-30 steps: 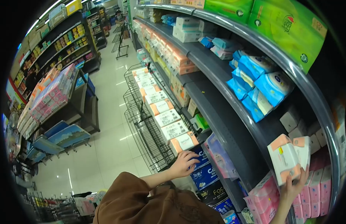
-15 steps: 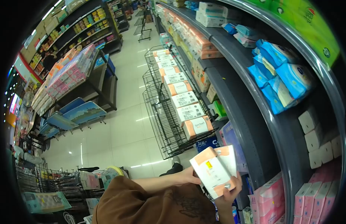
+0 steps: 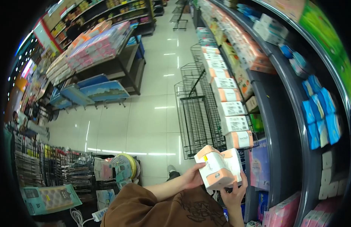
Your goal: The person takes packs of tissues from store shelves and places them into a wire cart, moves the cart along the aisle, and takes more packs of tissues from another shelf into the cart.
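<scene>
Two white and orange tissue packs are held together in front of my body. My left hand (image 3: pixel 194 176) grips the left side of the nearer pack (image 3: pixel 214 166), its thumb on the white face. From below and the right, my right hand (image 3: pixel 235 192) holds the other pack (image 3: pixel 232 162), which sits partly behind the first. Just beyond them, a row of similar packs (image 3: pixel 236 124) lies in a black wire rack (image 3: pixel 196 113) along the shelf.
Curved dark shelves (image 3: pixel 283 125) run along the right, with blue packs (image 3: pixel 327 117) and pink packs (image 3: pixel 283 212). A display table (image 3: pixel 124 62) with pink packs stands at the left. Hanging goods (image 3: pixel 50 200) fill the lower left. Tiled floor (image 3: pixel 152 121) lies between.
The right hand has brought the two packs from the shelf to the middle, and the left hand has taken hold too. The view has swung left, shifting the shelves rightward.
</scene>
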A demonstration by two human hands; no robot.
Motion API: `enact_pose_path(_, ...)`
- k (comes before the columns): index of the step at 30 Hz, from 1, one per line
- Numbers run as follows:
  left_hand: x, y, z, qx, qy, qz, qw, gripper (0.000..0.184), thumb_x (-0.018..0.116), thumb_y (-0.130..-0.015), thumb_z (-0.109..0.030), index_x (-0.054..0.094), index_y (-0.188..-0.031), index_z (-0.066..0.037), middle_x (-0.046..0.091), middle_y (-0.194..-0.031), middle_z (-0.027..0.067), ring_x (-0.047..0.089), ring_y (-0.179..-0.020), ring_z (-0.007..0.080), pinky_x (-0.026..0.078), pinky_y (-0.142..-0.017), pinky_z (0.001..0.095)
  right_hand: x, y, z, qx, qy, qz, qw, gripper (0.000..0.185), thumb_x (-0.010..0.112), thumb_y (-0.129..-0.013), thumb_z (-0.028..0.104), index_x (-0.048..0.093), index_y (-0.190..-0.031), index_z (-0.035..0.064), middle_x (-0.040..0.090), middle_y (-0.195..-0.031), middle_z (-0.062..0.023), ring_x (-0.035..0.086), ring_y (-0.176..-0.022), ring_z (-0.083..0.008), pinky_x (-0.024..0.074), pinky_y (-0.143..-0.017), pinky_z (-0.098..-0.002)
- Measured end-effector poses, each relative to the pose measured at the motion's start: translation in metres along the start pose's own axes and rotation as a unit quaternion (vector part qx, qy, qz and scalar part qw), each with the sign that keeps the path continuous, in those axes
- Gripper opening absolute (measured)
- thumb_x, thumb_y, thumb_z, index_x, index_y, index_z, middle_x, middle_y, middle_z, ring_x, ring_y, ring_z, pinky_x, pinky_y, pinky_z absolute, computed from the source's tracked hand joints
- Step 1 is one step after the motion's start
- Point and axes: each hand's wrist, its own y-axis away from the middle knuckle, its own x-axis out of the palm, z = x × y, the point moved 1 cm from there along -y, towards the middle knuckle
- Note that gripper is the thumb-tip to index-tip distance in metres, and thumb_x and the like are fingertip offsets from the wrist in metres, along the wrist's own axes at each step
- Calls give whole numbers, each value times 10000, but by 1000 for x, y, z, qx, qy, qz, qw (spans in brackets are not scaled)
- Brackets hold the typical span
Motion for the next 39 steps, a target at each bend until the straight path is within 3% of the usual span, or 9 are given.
enact_pose_path(4, -32, 42, -70, 68, 5, 20, 997, 664, 634, -957, -352, 398, -1505, -60, 550, -1460, 129, 532, -1353, 288, 400, -1159, 488, 45, -43, 40, 5, -34, 4, 999, 1076, 833, -697, 34, 196, -1559, 117, 360, -1450, -284, 433, -1320, -485, 415, -1047, -581)
enact_pose_path(5, -36, 54, -86, 101, 7, 9, 995, 639, 592, -979, -358, 412, -1486, -14, 568, -1430, 163, 578, -1302, 300, 445, -1128, 483, 59, -50, 48, 66, -67, 8, 996, 921, 840, -720, 72, 320, -1480, 61, 363, -1459, -273, 408, -1341, -464, 385, -1092, -557)
enact_pose_path(9, -52, 102, -144, 180, -1, -76, 981, 600, 505, -1026, -379, 427, -1471, 16, 593, -1386, 184, 630, -1231, 313, 525, -1047, 475, 116, -85, 79, 96, -153, 18, 983, 923, 805, -748, 67, 309, -1526, 36, 374, -1463, -246, 410, -1352, -430, 348, -1125, -520)
enact_pose_path(15, -90, 155, -176, 312, 52, -155, 936, 646, 470, -1031, -428, 395, -1500, 9, 552, -1435, 209, 579, -1297, 353, 467, -1105, 499, 187, -130, 107, 173, -218, 162, 947, 807, 782, -776, 97, 396, -1478, 1, 425, -1427, -230, 428, -1347, -407, 337, -1131, -485)
enact_pose_path(19, -94, 169, -199, 374, 93, -261, 885, 650, 431, -1047, -458, 380, -1527, -23, 522, -1481, 189, 536, -1348, 358, 407, -1156, 515, 261, -163, 104, 230, -279, 213, 908, 781, 772, -773, 76, 420, -1465, -11, 450, -1406, -203, 452, -1323, -362, 333, -1131, -449)
enact_pose_path(23, -106, 164, -253, 433, 108, -254, 858, 595, 366, -1085, -459, 396, -1515, -49, 552, -1460, 153, 577, -1310, 316, 455, -1110, 488, 363, -199, 68, 343, -468, 190, 792, 749, 726, -828, 70, 400, -1499, 6, 462, -1361, -142, 479, -1267, -289, 380, -1077, -396)
enact_pose_path(28, -93, 109, -364, 394, 25, -241, 887, 593, 336, -1101, -489, 389, -1536, -90, 544, -1476, 111, 564, -1322, 284, 443, -1120, 483, 392, -314, 51, 469, -575, 154, 653, 689, 651, -926, 114, 362, -1548, 52, 439, -1405, -136, 530, -1240, -272, 471, -1008, -400)
enact_pose_path(34, -48, -38, -489, 208, -194, -254, 924, 629, 329, -1097, -529, 383, -1553, -100, 502, -1521, 103, 536, -1352, 233, 454, -1112, 409, 365, -396, -14, 453, -663, 55, 594, 670, 631, -927, 117, 367, -1520, -47, 466, -1444, -154, 560, -1261, -273, 515, -982, -393)
enact_pose_path(39, -21, -180, -524, 214, -344, -208, 890, 459, 380, -1115, -435, 417, -1404, -80, 567, -1273, 98, 589, -1196, 207, 508, -1032, 386, 346, -388, -73, 482, -658, -69, 575, 659, 563, -980, 196, 332, -1558, -22, 473, -1489, -145, 529, -1326, -259, 471, -1062, -426)
